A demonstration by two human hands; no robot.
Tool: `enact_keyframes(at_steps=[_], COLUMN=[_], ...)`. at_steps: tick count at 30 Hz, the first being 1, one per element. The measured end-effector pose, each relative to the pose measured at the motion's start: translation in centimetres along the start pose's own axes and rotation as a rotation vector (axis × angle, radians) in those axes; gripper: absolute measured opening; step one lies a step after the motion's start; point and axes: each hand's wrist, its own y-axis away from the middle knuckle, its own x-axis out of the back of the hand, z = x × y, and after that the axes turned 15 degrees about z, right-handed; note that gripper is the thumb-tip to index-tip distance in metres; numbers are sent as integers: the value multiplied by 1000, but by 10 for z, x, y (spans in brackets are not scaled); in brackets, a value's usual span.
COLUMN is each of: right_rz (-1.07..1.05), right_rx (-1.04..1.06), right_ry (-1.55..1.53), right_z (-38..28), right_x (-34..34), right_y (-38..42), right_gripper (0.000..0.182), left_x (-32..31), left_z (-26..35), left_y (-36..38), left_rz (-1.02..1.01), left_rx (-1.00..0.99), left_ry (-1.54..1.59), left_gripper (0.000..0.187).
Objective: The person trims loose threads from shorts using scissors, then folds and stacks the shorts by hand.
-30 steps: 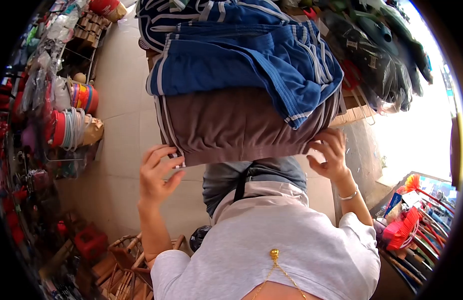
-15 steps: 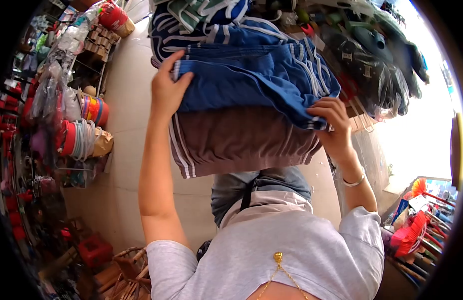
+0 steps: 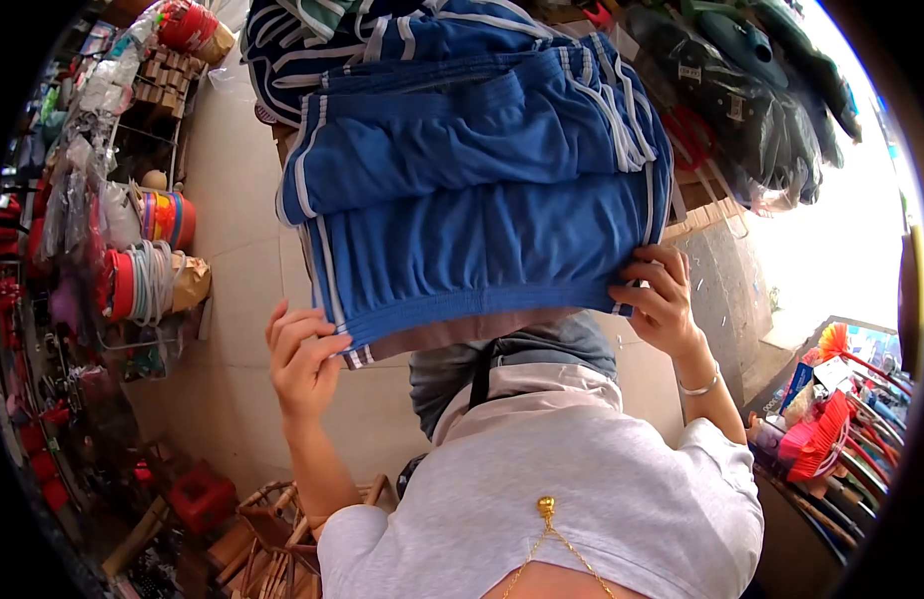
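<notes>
Head view. Blue garment (image 3: 482, 240) with white side stripes: spread over the near end of the stack, waistband nearest the person. Brown garment (image 3: 432, 337) directly beneath, a strip of it showing past the blue waistband, more at the left corner than the right. Worktop mostly hidden; one brown side of it (image 3: 693, 195) shows at the right; the cloth hangs out past its near edge.

Left hand (image 3: 304, 371): at the waistband's left corner, fingertips touching cloth, fingers bent and a little apart. Right hand (image 3: 666, 304): at the right corner, fingers curled over the edge. Cannot tell whether either is clamped on the fabric.

Progress, my reading: front panel looks mostly flat, small gathers left under the elastic; the two waistbands not quite in line. Behind it, upper blue folds (image 3: 452, 150) lie loose and rumpled, apparently unsmoothed; cannot tell if same piece. Toward the far edge, striped clothes (image 3: 282, 50) sit bunched, by the look of them unsorted.
</notes>
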Motion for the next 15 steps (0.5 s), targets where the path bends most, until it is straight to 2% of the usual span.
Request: enact_keyframes(at_steps=[2, 4, 7, 8, 10, 12, 13, 14, 15], right_rz=[95, 84, 21, -38, -24, 162, 178, 185, 172], right_rx=[-73, -81, -40, 5, 15, -145, -177, -174, -77], right_ry=[-92, -77, -20, 22, 12, -137, -115, -111, -111], right_z=[-3, -2, 2, 4, 8, 13, 14, 11, 4], right_x=[3, 6, 10, 11, 15, 19, 21, 18, 10], right_y=[-4, -6, -6, -6, -12, -20, -28, -39, -55], right_gripper=[36, 35, 34, 34, 33, 32, 31, 31, 29], left_x=[7, 10, 4, 5, 8, 16, 19, 14, 4], left_z=[9, 11, 6, 8, 12, 9, 8, 11, 18], left_y=[-5, -6, 2, 1, -3, -19, -28, -38, -49], left_rz=[209, 237, -91, -86, -206, -222, -235, -232, -190], left_rx=[25, 9, 55, 50, 267, 230, 195, 187, 123], left_ry=[51, 72, 6, 9, 96, 100, 97, 97, 89], left_gripper=[29, 29, 29, 29, 25, 24, 23, 23, 26])
